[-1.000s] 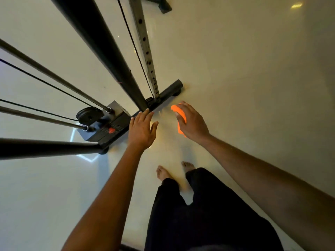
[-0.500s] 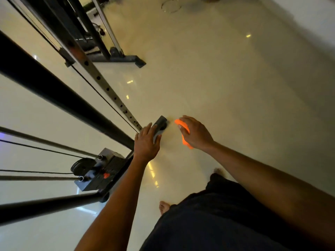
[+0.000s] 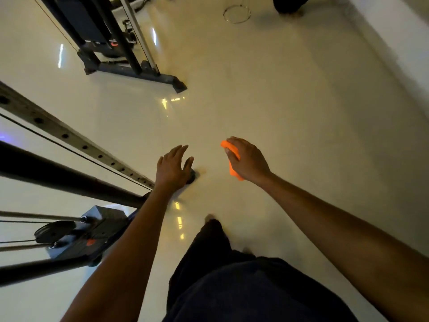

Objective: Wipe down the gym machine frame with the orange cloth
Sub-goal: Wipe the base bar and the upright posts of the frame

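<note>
Behind the left hand (image 3: 173,167), the frame foot (image 3: 192,176) hides.

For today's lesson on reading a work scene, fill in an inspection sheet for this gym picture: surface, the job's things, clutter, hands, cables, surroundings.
Surface: glossy pale floor with light reflections.
Job's things: orange cloth, bunched, off the frame; black machine frame at left, with a perforated upright and a weight stack at its base.
Clutter: a round ring shape on the floor, too unclear to name.
Hands: right hand grips the cloth in the air; left hand open, fingers spread, above the frame's foot.
Cables: thin black cable running along the upright.
Surroundings: second machine base further off; pale wall at right.
</note>
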